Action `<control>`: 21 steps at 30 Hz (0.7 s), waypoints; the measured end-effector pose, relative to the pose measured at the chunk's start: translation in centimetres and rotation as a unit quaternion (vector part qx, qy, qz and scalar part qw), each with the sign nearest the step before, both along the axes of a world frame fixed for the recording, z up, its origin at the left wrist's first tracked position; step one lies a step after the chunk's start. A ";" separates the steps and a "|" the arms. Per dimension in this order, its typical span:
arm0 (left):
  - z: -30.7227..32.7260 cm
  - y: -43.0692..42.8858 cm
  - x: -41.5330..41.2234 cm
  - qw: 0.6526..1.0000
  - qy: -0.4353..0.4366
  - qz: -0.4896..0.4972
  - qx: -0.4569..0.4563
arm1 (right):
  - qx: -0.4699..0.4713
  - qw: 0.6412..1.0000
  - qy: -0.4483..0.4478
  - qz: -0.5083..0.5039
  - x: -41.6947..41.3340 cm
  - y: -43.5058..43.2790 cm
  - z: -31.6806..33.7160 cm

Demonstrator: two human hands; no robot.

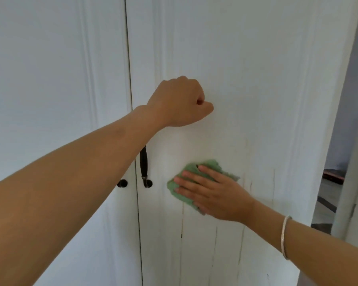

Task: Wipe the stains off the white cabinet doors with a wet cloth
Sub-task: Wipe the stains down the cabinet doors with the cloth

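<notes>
Forearms are reaching in from both lower corners toward the white cabinet, the right one wearing a pale bracelet (285, 236) at the wrist. The right hand (213, 195) is pressing a green cloth (175, 189) flat against the right door (246, 69), its fingers (191, 176) lying straight and spread over the fabric rather than gripping it. Above it, the left hand (180, 102) is leaning on the same door, its fingers curling into a fist that is holding nothing I can see.

Wiping looks to be under way in the middle of the panel. Dark vertical streaks (181, 223) are running down below the cloth and to its right, so much of the job seems to be remaining. Next, the cloth probably needs carrying downward and rightward over those drips, with firm, even pressure along each line.

Further left, a dark handle (143, 162) and a round knob (122, 183) are sitting either side of the seam, beside the left door (50, 79). Beyond the cabinet's right edge, a doorway (335, 182) is opening onto another room.
</notes>
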State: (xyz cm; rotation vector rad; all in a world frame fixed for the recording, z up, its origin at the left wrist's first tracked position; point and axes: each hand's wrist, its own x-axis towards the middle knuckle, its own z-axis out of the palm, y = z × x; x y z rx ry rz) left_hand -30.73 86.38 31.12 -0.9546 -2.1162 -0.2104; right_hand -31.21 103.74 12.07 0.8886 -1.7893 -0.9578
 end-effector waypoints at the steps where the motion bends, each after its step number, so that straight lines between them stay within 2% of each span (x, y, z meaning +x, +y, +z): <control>1: -0.7 0.2 -0.3 1.000 -0.002 0.004 0.008 | 0.002 1.000 0.009 0.007 -0.1 0.5 0.6; 2: -1.2 0.3 -0.3 1.000 0.003 0.007 0.022 | -0.025 0.999 0.024 0.008 -0.1 0.8 2.0; 4: -1.4 -0.1 -0.7 0.995 -0.006 -0.013 0.097 | -0.170 0.982 0.082 0.002 -0.3 1.1 5.7; 6: -1.5 -0.4 -0.9 0.977 -0.047 -0.064 0.199 | -0.349 0.928 0.133 0.009 -0.5 0.5 8.0; 8: -1.7 -0.2 -1.0 0.970 -0.049 -0.071 0.227 | -0.439 0.882 0.171 0.022 -1.2 -1.4 7.4; 10: -2.7 0.6 -1.0 0.979 0.013 -0.018 0.202 | -0.429 0.886 0.170 0.038 -1.8 -3.0 4.6; 12: -4.1 1.5 -1.0 0.982 0.072 0.023 0.171 | -0.358 0.925 0.124 0.033 -1.6 -2.9 0.8; 15: -6.6 2.2 -1.2 0.988 0.104 0.051 0.097 | -0.169 0.984 0.042 0.026 -0.6 -0.4 -3.7; 17: -7.4 2.4 -1.4 0.989 0.117 0.065 0.065 | -0.049 0.998 0.007 0.040 -0.2 2.4 -2.8; 18: -7.4 2.4 -1.4 0.988 0.119 0.067 0.067 | -0.036 0.998 0.009 0.045 -0.1 3.9 -1.2; 19: -7.3 2.4 -1.3 0.988 0.120 0.065 0.076 | -0.070 0.996 0.028 0.041 -0.1 5.3 0.8; 21: -7.2 2.2 -1.2 0.986 0.127 0.060 0.095 | -0.233 0.968 0.091 0.015 0.4 7.6 4.6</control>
